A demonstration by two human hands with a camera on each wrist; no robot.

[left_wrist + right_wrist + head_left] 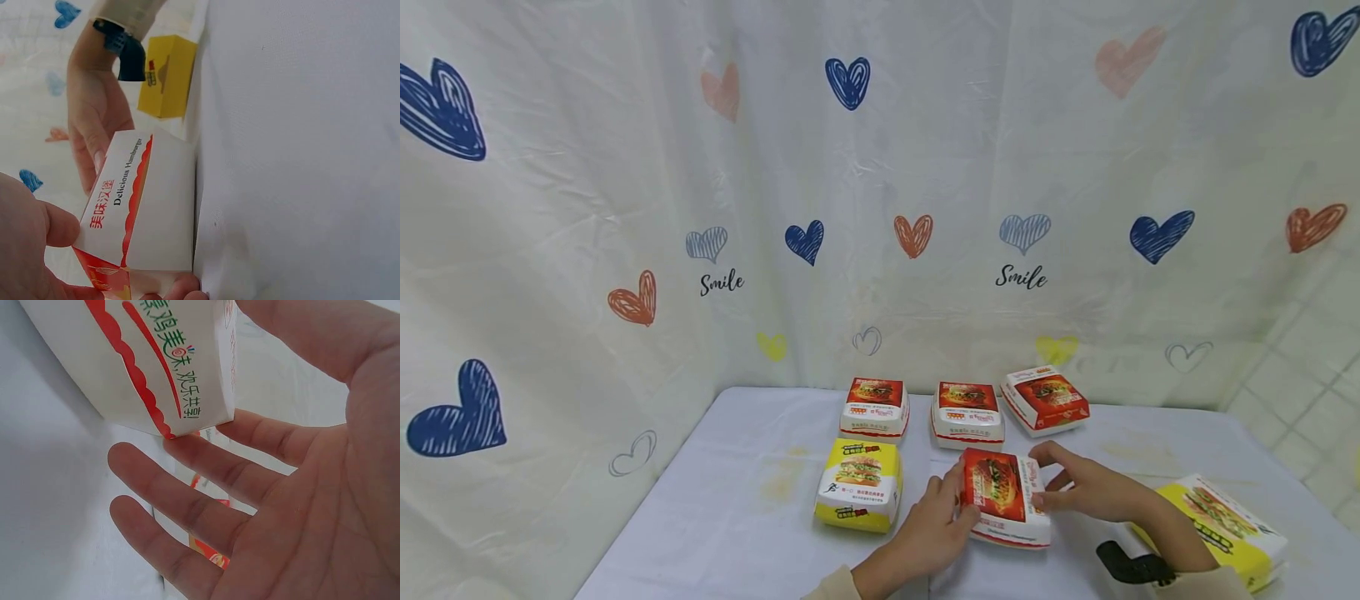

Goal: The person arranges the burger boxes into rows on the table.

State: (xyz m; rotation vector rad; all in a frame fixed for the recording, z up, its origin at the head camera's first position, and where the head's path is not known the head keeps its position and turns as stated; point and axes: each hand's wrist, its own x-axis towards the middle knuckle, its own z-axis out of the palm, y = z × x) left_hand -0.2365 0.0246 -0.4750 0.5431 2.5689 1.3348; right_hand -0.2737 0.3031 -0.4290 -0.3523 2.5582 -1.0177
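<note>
A red-and-white hamburger box [1000, 496] stands near the front of the table, between the two hands. My left hand [928, 529] grips its left end. In the left wrist view the thumb [61, 225] lies at the upper edge and fingertips [184, 286] curl round the lower corner. On the box's right side is my right hand [1093, 483], its thumb and forefinger at the edge. The right wrist view shows this hand's fingers [187, 512] spread and fairly straight, two of them at the box's corner.
Three more red-and-white boxes stand along the back: left [874, 408], middle [967, 414] and right [1045, 400], the last turned askew. A yellow box [859, 485] stands left of the hands. Another yellow box [1232, 525] lies at the right, partly behind the right forearm. A heart-printed curtain [925, 317] hangs behind the table.
</note>
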